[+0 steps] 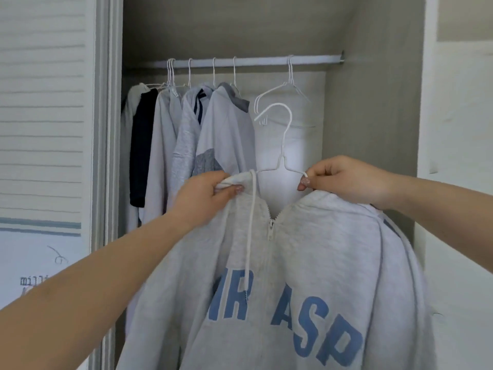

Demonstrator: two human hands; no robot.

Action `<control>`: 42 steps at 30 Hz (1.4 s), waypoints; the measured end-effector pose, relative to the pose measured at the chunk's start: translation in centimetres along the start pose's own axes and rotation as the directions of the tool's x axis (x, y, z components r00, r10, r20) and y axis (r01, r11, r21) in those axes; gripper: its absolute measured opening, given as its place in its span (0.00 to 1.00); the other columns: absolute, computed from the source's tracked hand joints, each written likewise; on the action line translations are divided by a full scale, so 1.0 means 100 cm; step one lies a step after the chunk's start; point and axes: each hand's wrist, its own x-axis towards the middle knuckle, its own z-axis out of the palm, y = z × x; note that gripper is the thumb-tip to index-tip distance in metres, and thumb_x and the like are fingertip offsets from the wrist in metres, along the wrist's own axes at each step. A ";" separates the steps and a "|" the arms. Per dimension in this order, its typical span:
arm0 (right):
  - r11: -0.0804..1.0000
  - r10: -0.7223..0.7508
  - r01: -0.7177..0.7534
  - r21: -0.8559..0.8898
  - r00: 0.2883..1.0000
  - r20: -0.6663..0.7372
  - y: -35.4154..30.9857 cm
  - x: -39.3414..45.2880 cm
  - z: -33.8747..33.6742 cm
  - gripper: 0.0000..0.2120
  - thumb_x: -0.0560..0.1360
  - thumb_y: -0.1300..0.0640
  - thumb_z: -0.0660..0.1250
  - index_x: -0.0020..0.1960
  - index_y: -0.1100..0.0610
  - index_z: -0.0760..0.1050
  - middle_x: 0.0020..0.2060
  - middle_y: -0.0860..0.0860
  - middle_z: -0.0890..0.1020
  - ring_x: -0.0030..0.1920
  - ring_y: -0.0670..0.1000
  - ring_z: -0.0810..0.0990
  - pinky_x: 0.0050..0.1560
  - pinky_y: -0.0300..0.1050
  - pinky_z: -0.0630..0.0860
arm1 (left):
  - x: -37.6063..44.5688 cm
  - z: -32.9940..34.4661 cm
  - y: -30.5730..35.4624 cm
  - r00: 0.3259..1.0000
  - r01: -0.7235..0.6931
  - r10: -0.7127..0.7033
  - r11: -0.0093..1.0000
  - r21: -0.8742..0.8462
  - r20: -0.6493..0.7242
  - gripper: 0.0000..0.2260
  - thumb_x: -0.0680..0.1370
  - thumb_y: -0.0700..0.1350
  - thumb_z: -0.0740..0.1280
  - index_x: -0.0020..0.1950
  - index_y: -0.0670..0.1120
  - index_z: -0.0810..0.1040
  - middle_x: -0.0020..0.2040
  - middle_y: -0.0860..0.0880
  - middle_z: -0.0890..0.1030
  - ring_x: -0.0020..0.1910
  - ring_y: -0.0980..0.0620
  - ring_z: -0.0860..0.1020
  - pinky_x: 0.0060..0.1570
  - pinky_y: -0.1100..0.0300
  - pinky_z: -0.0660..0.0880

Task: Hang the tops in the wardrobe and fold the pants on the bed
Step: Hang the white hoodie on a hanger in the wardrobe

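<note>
A light grey zip hoodie with blue letters hangs in front of me on a white wire hanger. My left hand grips the hoodie's left collar edge beside the drawstring. My right hand pinches the hanger's right arm and the right collar together. The hanger's hook points up, well below the white wardrobe rail, and touches nothing. The zip is partly open at the neck.
Several tops hang at the left of the rail. Empty white hangers hang to the right, just behind the held hook. A louvred door stands at the left, and a white wall at the right.
</note>
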 end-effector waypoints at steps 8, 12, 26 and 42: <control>0.825 0.273 -0.188 0.533 0.958 -0.085 -0.040 0.005 -0.044 0.09 0.74 0.59 0.68 0.52 0.59 0.80 0.45 0.49 0.83 0.43 0.46 0.79 0.43 0.34 0.75 | 0.068 0.062 0.048 0.943 0.329 -0.321 0.874 -0.358 0.084 0.09 0.78 0.53 0.64 0.53 0.51 0.77 0.47 0.53 0.80 0.48 0.54 0.77 0.43 0.69 0.72; 0.825 0.295 -0.181 0.535 0.946 -0.135 -0.043 0.021 -0.032 0.15 0.79 0.60 0.62 0.63 0.65 0.74 0.40 0.51 0.77 0.30 0.44 0.78 0.24 0.28 0.70 | 0.076 0.070 0.057 0.888 0.459 -0.400 0.731 -0.505 0.227 0.15 0.80 0.55 0.59 0.64 0.53 0.75 0.63 0.54 0.75 0.61 0.53 0.73 0.64 0.52 0.70; 0.555 0.383 -0.071 0.829 0.906 -0.179 -0.018 0.096 0.005 0.09 0.74 0.62 0.67 0.35 0.57 0.74 0.18 0.49 0.70 0.25 0.49 0.69 0.34 0.40 0.68 | 0.165 0.066 0.020 0.898 0.387 -0.406 0.545 -0.743 0.170 0.26 0.79 0.62 0.57 0.73 0.51 0.65 0.71 0.52 0.69 0.65 0.54 0.70 0.62 0.52 0.69; 0.741 0.284 0.081 0.666 0.862 -0.421 0.009 0.266 0.044 0.16 0.78 0.58 0.60 0.62 0.65 0.73 0.44 0.55 0.76 0.43 0.54 0.75 0.43 0.46 0.73 | 0.291 0.074 -0.048 0.942 0.336 -0.207 0.560 -0.757 0.265 0.31 0.77 0.68 0.52 0.75 0.51 0.62 0.56 0.48 0.81 0.58 0.50 0.77 0.63 0.52 0.72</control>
